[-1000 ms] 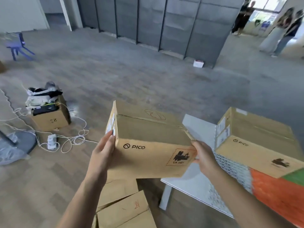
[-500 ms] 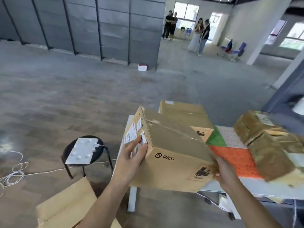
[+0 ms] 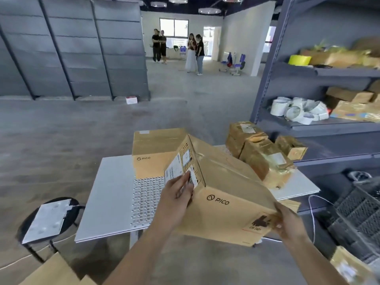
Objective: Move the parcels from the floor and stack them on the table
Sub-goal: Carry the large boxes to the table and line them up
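Note:
I hold a brown PICO cardboard parcel [image 3: 224,192] tilted over the near side of the white table [image 3: 111,194]. My left hand [image 3: 176,200] grips its labelled left end; my right hand [image 3: 287,222] holds its lower right corner. Behind it, a second PICO parcel [image 3: 156,149] rests flat on the table. Several taped brown parcels [image 3: 261,153] are piled on the table's right side. More cardboard parcels [image 3: 51,272] lie on the floor at the bottom left.
A black stool [image 3: 67,212] with a white sheet on it stands left of the table. Grey metal shelving [image 3: 320,124] with boxes and white rolls rises on the right. A dark crate [image 3: 357,214] sits lower right. Several people [image 3: 193,52] stand far back.
I have swung from the floor boxes toward the table, carrying the parcel to the right and over the tabletop. The shelving came into view.

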Demonstrator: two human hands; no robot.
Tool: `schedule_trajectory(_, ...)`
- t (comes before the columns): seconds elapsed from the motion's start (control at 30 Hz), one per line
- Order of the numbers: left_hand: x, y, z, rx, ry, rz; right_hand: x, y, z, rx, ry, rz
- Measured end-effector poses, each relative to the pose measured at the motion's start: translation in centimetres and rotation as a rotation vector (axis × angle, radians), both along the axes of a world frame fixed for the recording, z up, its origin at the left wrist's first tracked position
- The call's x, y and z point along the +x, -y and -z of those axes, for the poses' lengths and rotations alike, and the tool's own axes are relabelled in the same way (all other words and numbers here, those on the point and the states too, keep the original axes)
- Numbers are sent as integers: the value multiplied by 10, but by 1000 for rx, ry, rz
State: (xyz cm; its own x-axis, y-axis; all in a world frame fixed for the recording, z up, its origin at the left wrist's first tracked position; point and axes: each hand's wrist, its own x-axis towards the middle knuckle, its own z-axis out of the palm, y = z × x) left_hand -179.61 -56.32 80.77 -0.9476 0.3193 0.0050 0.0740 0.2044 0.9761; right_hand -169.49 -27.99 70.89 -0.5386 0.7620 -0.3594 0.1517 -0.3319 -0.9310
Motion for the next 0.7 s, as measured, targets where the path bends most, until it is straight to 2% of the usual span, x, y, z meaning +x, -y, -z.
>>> schedule_trajectory(0.17, 21, -59, -2, -95, -43, 46, 39, -48, -6, 3, -13, 36)
schedule_trajectory(0.33, 18, -96, -4, -77, -20, 18, 39, -81, -12, -25, -52, 60)
schedule_trajectory(0.43, 3, -111, -7, 33, 68, -14, 23, -95, -17, -24, -72, 55)
schedule_trajectory(0.7, -88, -145, -10, 92, 45, -37, -80, -142, -48, 101, -88, -23)
